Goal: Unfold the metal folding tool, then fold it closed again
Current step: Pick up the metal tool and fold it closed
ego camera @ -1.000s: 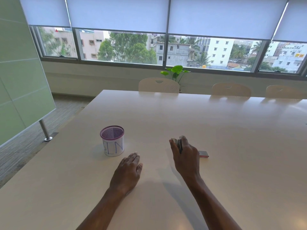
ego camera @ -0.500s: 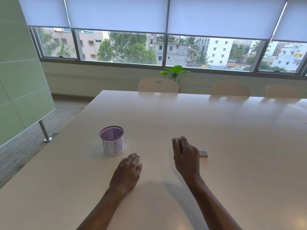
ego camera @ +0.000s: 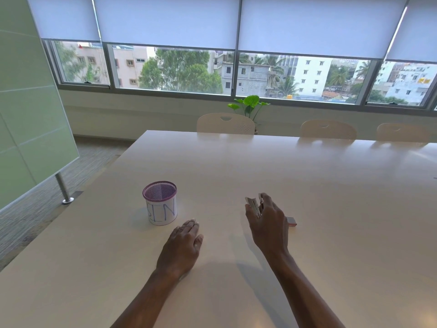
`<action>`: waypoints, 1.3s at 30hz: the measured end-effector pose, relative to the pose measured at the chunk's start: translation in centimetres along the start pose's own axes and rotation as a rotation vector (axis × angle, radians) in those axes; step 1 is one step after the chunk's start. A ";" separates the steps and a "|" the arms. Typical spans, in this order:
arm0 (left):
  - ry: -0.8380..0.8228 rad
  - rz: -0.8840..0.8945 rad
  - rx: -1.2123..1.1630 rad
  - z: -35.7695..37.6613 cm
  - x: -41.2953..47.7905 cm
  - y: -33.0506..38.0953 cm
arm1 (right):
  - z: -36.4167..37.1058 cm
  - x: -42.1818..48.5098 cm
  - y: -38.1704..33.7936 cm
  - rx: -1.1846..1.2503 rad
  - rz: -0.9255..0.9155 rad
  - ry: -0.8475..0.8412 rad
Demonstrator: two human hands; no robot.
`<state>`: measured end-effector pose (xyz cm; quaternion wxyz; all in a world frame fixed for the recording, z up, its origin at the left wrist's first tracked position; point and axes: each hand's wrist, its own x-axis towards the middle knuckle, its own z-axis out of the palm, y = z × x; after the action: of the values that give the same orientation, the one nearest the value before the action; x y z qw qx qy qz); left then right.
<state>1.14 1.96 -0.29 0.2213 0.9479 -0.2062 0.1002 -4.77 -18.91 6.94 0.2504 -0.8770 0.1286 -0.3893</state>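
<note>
one hand doing the work | your right hand (ego camera: 266,218) pinches the metal folding tool (ego camera: 254,205) just above the table (ego camera: 331,209) | left hand (ego camera: 182,247) flat, fingers together | bring it over to brace before prying

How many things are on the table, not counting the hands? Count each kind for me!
Mesh cup with purple rim: 1
Metal folding tool, held in the right hand: 1
Small pinkish block beside that hand: 1
Total: 3
</note>
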 end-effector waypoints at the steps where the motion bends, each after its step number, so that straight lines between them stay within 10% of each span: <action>1: -0.002 0.001 0.004 0.0 0.0 0.0 | -0.1 -0.1 -0.1 -0.013 -0.021 0.028; 15: -0.008 -0.001 0.005 -0.1 0.1 0.1 | -0.1 -0.3 0.0 0.009 -0.080 0.105; 22: -0.014 0.003 -0.004 -0.2 0.1 0.0 | -0.4 1.3 1.5 0.146 0.219 -0.168; 39: -0.022 -0.003 -0.018 -0.1 0.2 0.0 | 1.1 -1.8 -0.7 -0.209 0.209 -0.573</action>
<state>1.34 1.96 -0.14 0.2277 0.9472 -0.2081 0.0877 -5.13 -17.19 5.61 0.2236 -0.9540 0.1814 -0.0834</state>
